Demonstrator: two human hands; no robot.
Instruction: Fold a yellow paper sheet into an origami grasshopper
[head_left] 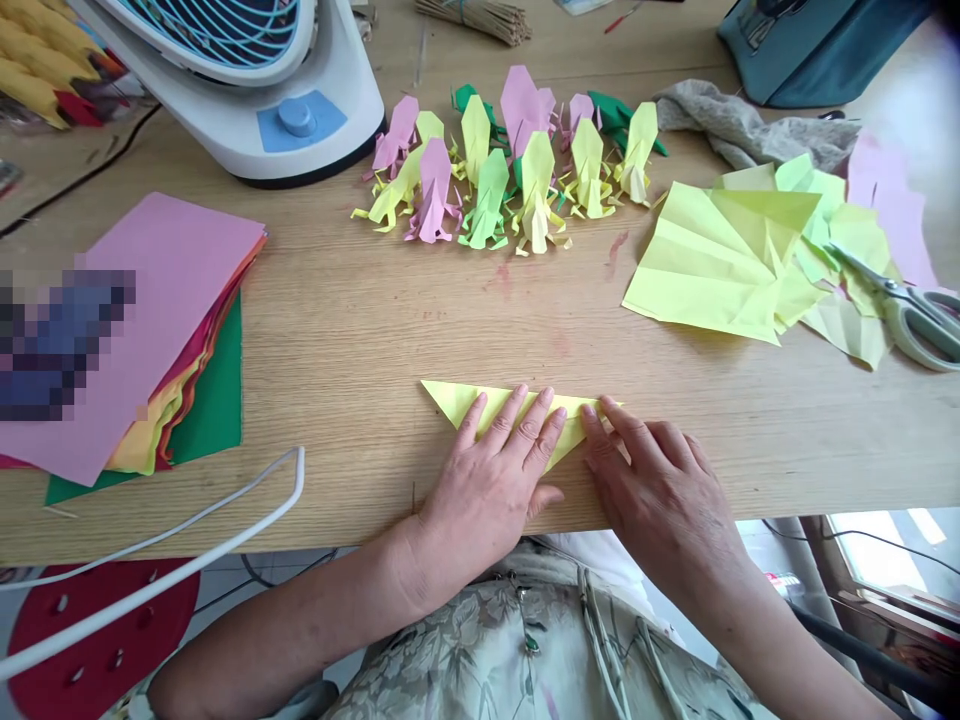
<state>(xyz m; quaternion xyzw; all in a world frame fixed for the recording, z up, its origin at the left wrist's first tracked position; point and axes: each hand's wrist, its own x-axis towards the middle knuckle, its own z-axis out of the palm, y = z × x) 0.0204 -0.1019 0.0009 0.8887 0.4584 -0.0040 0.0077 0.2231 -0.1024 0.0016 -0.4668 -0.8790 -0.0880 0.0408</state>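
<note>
The fingers of the left hand (491, 490) were extended, slightly spread and laid flat across the yellow folded paper (459, 402), gripping nothing. The fingers of the right hand (664, 480) were bent, with the tips at the paper's right-hand corner; whether they pinched it could not be determined. The paper, roughly triangular, lay near the front edge of the surface (337, 340), long side facing away from the person. Beyond it, folded paper figures (491, 195) in pink, yellow and green were grouped together. To the right lay a creased yellow sheet (697, 265), with scissors (922, 320) resting near paper scraps (885, 235). To the left lay stacked coloured sheets (187, 260), pink uppermost. A fan (330, 150) stood behind the stack.
</note>
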